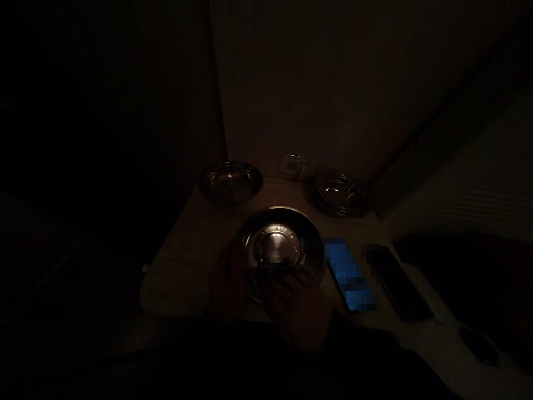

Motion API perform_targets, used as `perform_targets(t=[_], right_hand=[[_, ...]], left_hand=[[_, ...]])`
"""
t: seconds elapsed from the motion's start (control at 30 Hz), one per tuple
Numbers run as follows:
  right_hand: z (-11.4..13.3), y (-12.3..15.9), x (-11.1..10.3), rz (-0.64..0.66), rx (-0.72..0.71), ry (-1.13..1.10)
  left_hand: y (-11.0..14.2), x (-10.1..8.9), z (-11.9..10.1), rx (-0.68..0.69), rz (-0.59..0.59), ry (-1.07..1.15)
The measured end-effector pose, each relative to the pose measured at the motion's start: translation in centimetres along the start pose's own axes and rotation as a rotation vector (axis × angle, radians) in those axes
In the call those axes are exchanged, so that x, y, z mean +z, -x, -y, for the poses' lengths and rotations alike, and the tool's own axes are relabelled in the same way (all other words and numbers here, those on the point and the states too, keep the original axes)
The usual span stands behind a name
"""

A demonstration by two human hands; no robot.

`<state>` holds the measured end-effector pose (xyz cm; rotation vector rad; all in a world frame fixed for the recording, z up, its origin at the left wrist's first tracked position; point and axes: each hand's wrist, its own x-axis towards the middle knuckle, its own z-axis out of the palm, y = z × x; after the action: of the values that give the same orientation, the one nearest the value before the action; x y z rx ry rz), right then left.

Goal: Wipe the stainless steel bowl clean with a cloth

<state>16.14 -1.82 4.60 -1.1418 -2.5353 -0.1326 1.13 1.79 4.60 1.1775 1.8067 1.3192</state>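
Note:
The scene is very dark. A steel plate [277, 244] is tilted toward me at the near edge of a small table [183, 261]. My left hand [227, 278] grips the plate's left rim. My right hand [297, 303] presses on the plate's lower edge with the fingers curled; a dark cloth may lie under them, but I cannot make it out.
A second steel plate [230, 181] lies at the back left of the table. A stack of steel plates [343, 193] sits at the back right, below a wall socket [297, 165]. A lit phone [348, 275] and a dark phone [402, 289] lie to the right.

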Motion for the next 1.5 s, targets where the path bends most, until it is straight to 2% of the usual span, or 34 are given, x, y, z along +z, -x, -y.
perform_targets(t=[0.07,0.17,0.23,0.37,0.43,0.5,0.67,0.77,0.87,0.97,1.1,1.17,1.23,1.37,1.43,1.5], right_hand=[[1.5,-1.4,0.9,-0.035,0.077,-0.007],[2.5,-2.5,1.4,-0.037,0.106,-0.020],[1.9,-2.2,0.9,-0.014,0.060,-0.028],[-1.3,0.1,-1.2,0.054,-0.049,-0.015],[-2.5,0.9,-1.9,0.084,-0.054,0.009],[-2.6,1.0,-1.9,0.078,-0.047,0.009],[0.4,-1.3,0.7,-0.019,0.040,-0.059],[1.8,-2.6,1.6,-0.018,0.101,-0.069],[1.3,-2.3,0.6,0.022,0.101,-0.075],[-0.8,-0.8,-1.6,0.148,-0.010,-0.059],[-3.2,0.9,-3.4,0.200,-0.059,0.014],[-2.9,0.7,-2.9,0.175,-0.066,0.017],[-1.5,-0.1,-1.7,0.099,-0.028,0.015],[1.6,-2.0,0.8,0.035,0.048,-0.021],[1.5,-2.1,0.8,0.035,0.040,-0.030],[0.3,-1.3,-0.2,0.069,-0.008,-0.032]], left_hand=[[-0.2,-0.1,0.3,0.004,-0.007,-0.011],[-0.4,-0.4,0.6,0.013,-0.034,-0.020],[-0.4,-0.6,0.6,0.023,-0.031,-0.035],[-0.2,-0.7,0.3,-0.025,0.016,-0.027],[-0.1,-0.5,0.1,-0.038,0.015,-0.014],[0.0,-0.2,0.0,-0.038,0.008,-0.020],[0.0,0.0,0.1,-0.020,0.006,-0.046],[-0.2,-0.2,0.2,-0.015,-0.001,-0.062],[-0.3,-0.4,0.3,-0.025,0.011,-0.072],[-0.2,-0.3,0.2,-0.027,0.032,-0.063],[-0.2,0.0,-0.1,0.023,0.044,-0.055],[-0.1,0.2,-0.1,0.021,0.042,-0.050],[-0.1,0.2,-0.1,0.016,0.020,-0.059],[-0.3,-0.2,0.1,-0.007,-0.023,-0.095],[-0.3,-0.4,0.2,-0.015,-0.022,-0.112],[-0.2,-0.5,0.1,-0.011,-0.012,-0.128]])
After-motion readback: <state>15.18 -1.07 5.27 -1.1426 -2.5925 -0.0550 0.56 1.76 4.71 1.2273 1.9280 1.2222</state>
